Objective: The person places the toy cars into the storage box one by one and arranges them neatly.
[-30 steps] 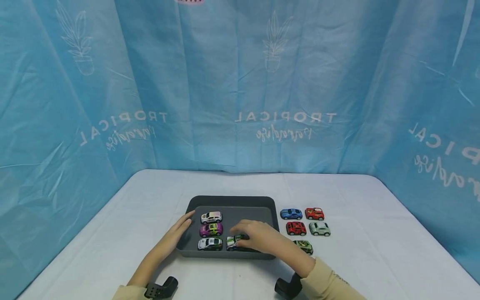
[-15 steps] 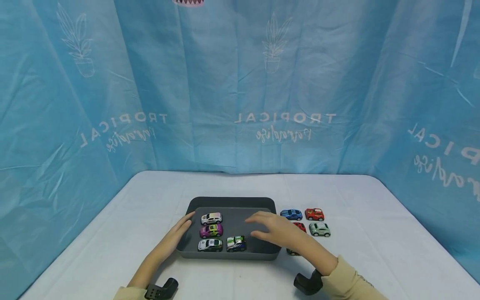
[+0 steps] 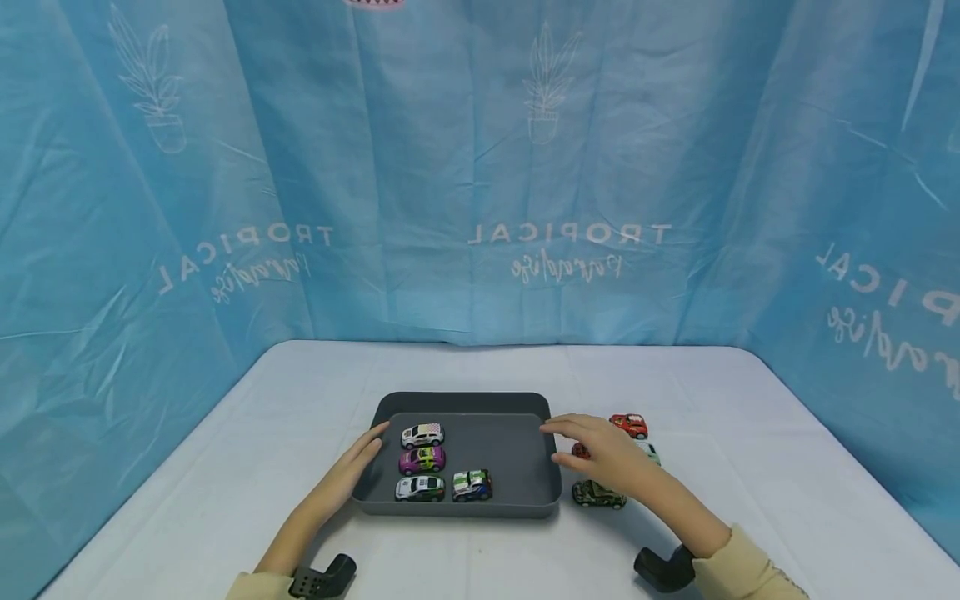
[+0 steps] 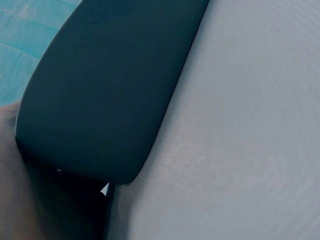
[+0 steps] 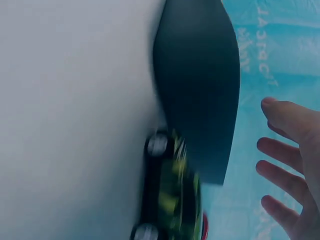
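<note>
A dark grey tray (image 3: 517,510) stands on the table, with several toy cars in its left and middle part. In a column at its left sit a white toy car with a checked roof (image 3: 422,434), a purple toy car (image 3: 422,460) and a white and black toy car (image 3: 419,488). To their right is a green and white toy car (image 3: 472,485). My left hand (image 3: 348,471) rests on the tray's left edge, fingers straight. My right hand (image 3: 603,450) hovers just right of the tray, fingers spread and holding nothing, partly hiding the cars under it.
Right of the tray, a camouflage green toy car (image 3: 597,493), also a blurred green car (image 5: 172,197) in the right wrist view, stands on the white cloth (image 3: 300,400). A red toy car (image 3: 630,425) is beyond the hand; a pale green toy car (image 3: 648,451) shows partly. Blue curtains (image 3: 450,167) surround the table.
My right hand has let go of the green and white car in the tray, lifted off and moved right, over the cars beside the tray. My left hand has stayed put.
</note>
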A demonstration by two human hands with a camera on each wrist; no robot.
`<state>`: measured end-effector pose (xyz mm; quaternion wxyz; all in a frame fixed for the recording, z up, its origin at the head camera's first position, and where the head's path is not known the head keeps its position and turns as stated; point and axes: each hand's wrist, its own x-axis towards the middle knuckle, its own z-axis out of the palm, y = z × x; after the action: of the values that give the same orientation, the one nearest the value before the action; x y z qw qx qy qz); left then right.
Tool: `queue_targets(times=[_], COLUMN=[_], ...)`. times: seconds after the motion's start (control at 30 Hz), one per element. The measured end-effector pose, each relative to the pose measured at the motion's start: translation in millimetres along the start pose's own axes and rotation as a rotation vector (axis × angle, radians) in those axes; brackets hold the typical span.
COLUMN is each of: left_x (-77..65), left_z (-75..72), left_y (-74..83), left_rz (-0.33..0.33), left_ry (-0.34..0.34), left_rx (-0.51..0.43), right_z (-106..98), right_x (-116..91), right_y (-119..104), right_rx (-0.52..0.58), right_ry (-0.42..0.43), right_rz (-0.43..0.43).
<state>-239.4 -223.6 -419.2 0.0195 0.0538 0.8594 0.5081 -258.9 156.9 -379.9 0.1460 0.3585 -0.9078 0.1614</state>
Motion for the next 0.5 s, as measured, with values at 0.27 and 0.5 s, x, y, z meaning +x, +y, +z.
queue_targets(times=[0.27,0.5], left_x=[0.4,-0.4], left_z=[-0.2,0.4], left_y=[-0.6,-0.8], left_rz=[0.004,-0.013], left_ry=[-0.002,0.003], left_rx=[-0.009,0.007], right_z=[-7.4,-11.8], right_x=[-23.6,-42.3], right_y=[27.7,49.5], right_rx=[-0.017,-0.047], right_ry=[0.037,-0.055], right_rz=[0.110,0.212])
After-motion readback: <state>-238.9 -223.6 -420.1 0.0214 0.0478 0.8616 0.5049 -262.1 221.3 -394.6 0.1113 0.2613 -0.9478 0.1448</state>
